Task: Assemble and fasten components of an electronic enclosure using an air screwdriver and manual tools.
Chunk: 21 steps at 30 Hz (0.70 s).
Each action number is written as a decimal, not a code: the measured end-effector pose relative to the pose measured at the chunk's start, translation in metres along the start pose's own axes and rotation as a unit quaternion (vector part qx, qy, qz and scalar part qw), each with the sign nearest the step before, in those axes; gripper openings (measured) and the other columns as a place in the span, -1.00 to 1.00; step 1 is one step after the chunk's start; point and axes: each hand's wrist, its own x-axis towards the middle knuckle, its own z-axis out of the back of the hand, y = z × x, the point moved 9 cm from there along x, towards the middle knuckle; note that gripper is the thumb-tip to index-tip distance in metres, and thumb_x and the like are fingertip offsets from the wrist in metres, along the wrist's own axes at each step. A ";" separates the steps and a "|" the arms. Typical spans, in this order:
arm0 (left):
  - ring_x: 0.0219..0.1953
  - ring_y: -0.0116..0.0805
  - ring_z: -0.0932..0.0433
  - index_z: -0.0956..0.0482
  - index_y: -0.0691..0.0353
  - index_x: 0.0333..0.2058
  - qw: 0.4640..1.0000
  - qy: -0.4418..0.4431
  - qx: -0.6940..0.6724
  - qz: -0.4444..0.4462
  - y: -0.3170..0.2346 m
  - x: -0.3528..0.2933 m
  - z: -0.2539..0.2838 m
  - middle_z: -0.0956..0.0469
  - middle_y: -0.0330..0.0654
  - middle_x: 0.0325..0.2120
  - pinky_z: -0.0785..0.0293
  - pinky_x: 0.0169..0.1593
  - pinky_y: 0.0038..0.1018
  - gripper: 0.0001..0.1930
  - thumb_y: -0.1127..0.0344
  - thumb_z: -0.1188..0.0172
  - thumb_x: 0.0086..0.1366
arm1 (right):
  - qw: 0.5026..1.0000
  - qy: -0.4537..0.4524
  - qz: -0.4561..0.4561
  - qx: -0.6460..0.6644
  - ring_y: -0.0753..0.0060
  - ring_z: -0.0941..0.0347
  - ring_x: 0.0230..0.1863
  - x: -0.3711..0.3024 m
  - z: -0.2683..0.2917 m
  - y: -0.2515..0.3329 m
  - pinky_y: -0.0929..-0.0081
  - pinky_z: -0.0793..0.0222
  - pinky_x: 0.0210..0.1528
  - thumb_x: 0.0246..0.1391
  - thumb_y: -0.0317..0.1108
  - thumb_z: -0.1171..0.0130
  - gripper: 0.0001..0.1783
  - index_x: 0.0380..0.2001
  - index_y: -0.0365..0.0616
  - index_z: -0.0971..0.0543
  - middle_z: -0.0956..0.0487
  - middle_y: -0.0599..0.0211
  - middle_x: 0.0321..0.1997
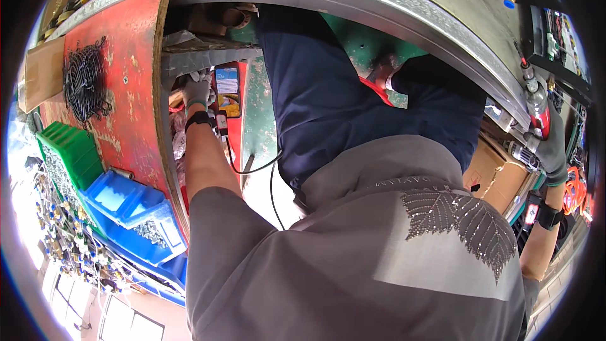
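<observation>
My left hand point(197, 91), in a grey glove, reaches into an open red drawer under the bench. Its fingers look curled, but what they hold, if anything, is hidden. Crumpled clear plastic bags point(178, 145) lie beneath that wrist. Beside the hand rests a phone point(228, 85) with its screen lit. Far to the right, my right hand point(553, 148), also gloved in grey, is closed around a red and silver power screwdriver point(540, 113). The tool stands roughly upright, its bit end pointing away from me.
A red board point(126, 82) stands left of the drawer, with a bundle of black wire point(87, 81) against it. Green point(71, 151) and blue bins point(129, 199) hold small metal parts. The metal bench edge point(379, 0) curves across the front. A cardboard box point(495, 173) stands at right.
</observation>
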 end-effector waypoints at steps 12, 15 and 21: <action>-0.01 0.06 -0.56 -0.65 0.09 -0.10 0.880 -0.151 0.418 -0.170 -0.020 -0.002 0.045 -0.61 0.02 -0.09 -0.47 0.05 -0.12 -0.48 -0.22 -0.14 0.21 | 0.998 -0.061 -0.002 -0.005 0.66 -0.25 -0.42 -0.002 0.000 0.011 0.62 -0.22 -0.34 -0.21 -0.40 -0.26 -0.38 0.03 -0.25 -0.42 -0.38 0.54 -0.42; 0.00 0.05 -0.56 -0.63 0.09 -0.08 0.883 -0.192 0.389 -0.177 -0.014 -0.016 0.051 -0.61 0.01 -0.07 -0.46 0.06 -0.14 -0.48 -0.19 -0.17 0.19 | 0.999 -0.045 -0.024 -0.008 0.65 -0.26 -0.43 -0.002 -0.004 0.011 0.62 -0.23 -0.35 -0.20 -0.41 -0.25 -0.41 0.01 -0.24 -0.42 -0.38 0.52 -0.42; 0.02 0.02 -0.55 -0.59 0.10 -0.03 0.885 -0.237 0.348 -0.199 -0.017 -0.026 0.071 -0.59 -0.01 -0.03 -0.46 0.08 -0.16 -0.47 -0.14 -0.22 0.15 | 0.997 -0.054 0.010 -0.060 0.64 -0.26 -0.47 -0.001 0.001 0.012 0.61 -0.23 -0.37 -0.19 -0.40 -0.25 -0.44 -0.01 -0.25 -0.42 -0.39 0.52 -0.45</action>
